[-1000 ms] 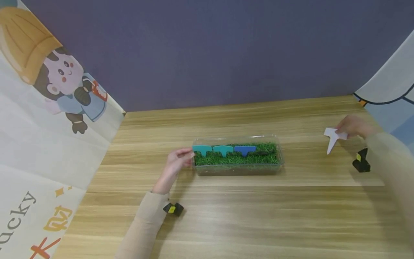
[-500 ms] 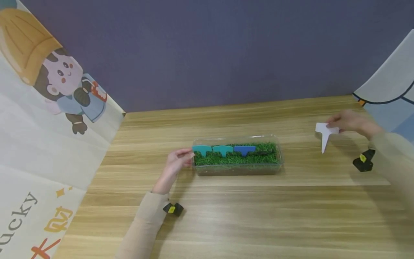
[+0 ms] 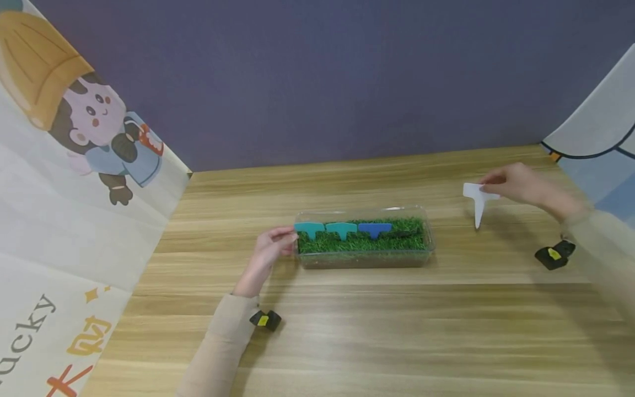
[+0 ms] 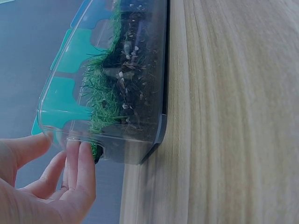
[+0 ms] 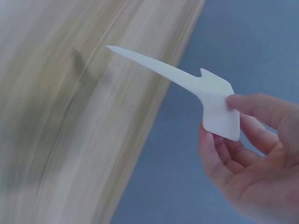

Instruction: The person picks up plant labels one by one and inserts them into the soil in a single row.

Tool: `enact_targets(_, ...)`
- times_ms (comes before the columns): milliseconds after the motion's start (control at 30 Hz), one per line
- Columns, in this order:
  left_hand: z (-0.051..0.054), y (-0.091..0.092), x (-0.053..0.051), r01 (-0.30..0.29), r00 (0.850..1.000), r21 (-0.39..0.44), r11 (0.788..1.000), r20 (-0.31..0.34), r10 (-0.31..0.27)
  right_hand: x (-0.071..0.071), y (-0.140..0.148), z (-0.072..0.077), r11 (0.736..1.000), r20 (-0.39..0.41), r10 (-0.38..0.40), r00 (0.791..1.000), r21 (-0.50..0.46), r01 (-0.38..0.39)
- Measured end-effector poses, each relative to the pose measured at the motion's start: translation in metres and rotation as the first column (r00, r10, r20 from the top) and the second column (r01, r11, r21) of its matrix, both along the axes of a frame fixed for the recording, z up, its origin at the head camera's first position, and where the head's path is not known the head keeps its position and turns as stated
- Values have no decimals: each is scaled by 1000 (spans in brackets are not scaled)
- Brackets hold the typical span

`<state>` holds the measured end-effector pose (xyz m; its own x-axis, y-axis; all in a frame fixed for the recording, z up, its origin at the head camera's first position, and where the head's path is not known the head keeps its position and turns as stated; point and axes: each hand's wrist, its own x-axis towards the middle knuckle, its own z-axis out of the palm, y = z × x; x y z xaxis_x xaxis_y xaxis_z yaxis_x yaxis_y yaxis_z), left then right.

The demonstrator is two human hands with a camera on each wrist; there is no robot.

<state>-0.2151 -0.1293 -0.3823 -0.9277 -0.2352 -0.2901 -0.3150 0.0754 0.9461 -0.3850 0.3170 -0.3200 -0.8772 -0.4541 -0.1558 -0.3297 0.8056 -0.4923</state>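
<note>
A clear plastic planter box holds dark soil and green grass. Two teal plant labels and one blue plant label stand in a row in the grass. At the box's left end, my left hand touches the wall with fairly straight fingers, its thumb near the rim in the left wrist view. Off to the right of the box, my right hand pinches a white T-shaped plant label by its wide head. The label's pointed stem hangs downward above the table.
The box stands on a wood-grain table. A dark grey-blue partition rises behind the table. Printed cloths flank it, the left one with a cartoon figure. Each wrist carries a small black camera.
My right hand has moved left, toward the box, and slightly farther from me, carrying the white plant label. The left hand and the box have stayed in place.
</note>
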Motion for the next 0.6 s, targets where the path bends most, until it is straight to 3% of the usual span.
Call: enact_targets(600,-2,0,-1,3,1000,-4,1000,-18,-3,43,-35,24,991,-156,-17,988,-136,-4)
